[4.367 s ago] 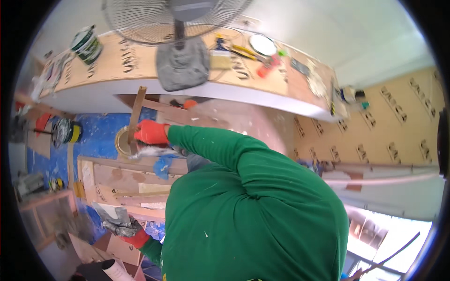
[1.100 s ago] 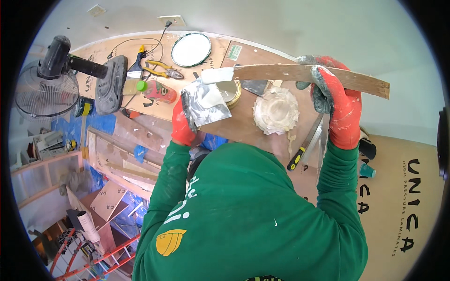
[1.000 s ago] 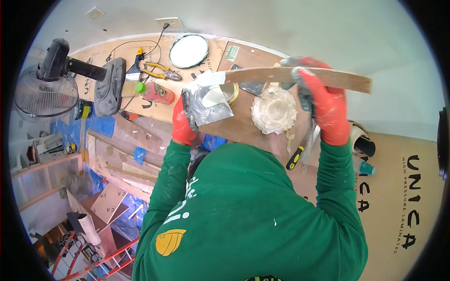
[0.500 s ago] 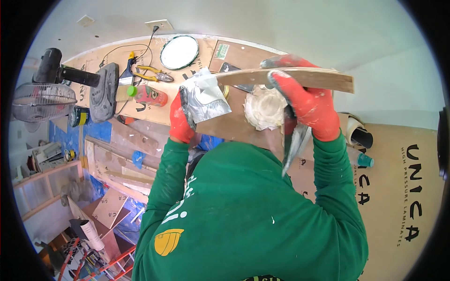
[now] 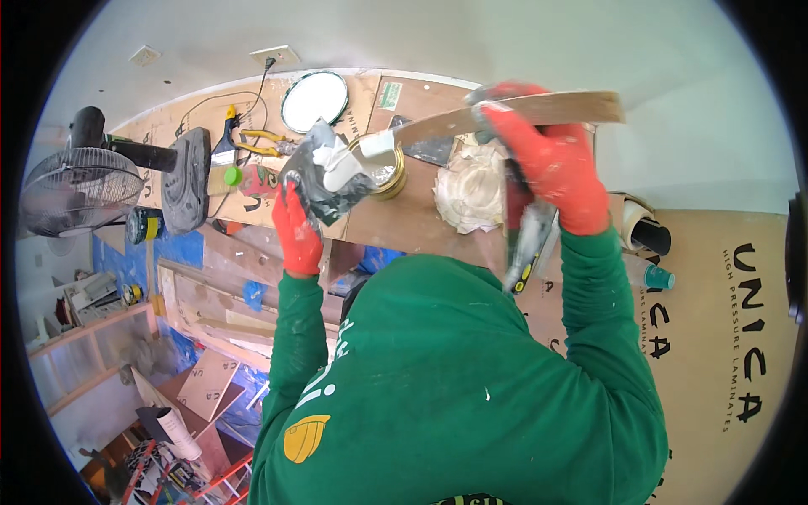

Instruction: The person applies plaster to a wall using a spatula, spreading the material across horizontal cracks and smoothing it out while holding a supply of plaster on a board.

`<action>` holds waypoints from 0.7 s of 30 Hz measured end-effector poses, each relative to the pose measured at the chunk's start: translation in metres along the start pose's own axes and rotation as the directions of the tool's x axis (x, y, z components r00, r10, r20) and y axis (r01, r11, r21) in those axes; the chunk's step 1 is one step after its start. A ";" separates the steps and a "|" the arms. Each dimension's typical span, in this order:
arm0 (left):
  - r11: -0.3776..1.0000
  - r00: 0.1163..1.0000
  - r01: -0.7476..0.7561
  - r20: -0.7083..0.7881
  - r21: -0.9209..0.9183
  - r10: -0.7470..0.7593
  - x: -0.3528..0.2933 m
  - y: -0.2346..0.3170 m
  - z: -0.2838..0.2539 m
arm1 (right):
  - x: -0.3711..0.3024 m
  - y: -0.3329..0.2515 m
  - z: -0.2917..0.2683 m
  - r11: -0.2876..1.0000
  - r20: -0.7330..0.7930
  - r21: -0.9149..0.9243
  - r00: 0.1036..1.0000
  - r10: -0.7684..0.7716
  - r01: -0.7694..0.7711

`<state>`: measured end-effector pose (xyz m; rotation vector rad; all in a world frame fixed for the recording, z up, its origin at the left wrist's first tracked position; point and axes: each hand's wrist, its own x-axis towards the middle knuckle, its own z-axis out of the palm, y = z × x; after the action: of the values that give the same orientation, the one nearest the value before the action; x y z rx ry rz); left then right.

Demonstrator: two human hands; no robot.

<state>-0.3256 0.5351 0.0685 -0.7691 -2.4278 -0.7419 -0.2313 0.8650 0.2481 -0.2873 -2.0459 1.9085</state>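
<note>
Person in a green hoodie, seen from above, w/ red gloves on both hands, at a board-covered bench. Left hand [image 5: 296, 225], centre-left of frame, is closed on a flat tool smeared w/ grey-white filler [image 5: 330, 168], just beside an open brass-coloured tin [image 5: 383, 168]. Right hand [image 5: 551, 172], upper right, is clamped round a long thin wood strip [image 5: 513, 114] running across the top of frame; a knife w/ yellow-black handle [image 5: 526, 244] hangs below that glove, grip on it unclear. A crumpled pale rag [image 5: 471, 189] lies on the bench btwn the hands.

To do this well, I'd judge: keep the strip steady, load filler sparingly, wipe along the strip's length.

Vs 0.5 s ago: the strip's left end now sits over the tin, nearer the left hand; the right hand has shifted slightly right.
</note>
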 end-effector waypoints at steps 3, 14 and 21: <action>0.917 0.976 0.218 0.059 -0.335 -0.210 0.013 0.007 -0.020 | 0.015 0.030 0.016 0.956 0.205 -0.291 0.979 0.022 0.040; 0.943 0.867 -0.008 -0.472 -0.333 -0.160 0.040 0.044 -0.046 | -0.009 0.187 -0.040 0.822 0.154 -0.138 0.808 0.569 -0.552; -0.149 0.683 0.291 0.315 -0.945 -0.659 0.075 0.059 -0.050 | -0.084 0.218 -0.048 0.760 -0.068 0.126 0.759 0.648 -0.638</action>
<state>-0.3291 0.5725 0.1692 0.0942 -1.4468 -2.8073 -0.1521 0.8973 0.0251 -1.1840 -1.9154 2.2843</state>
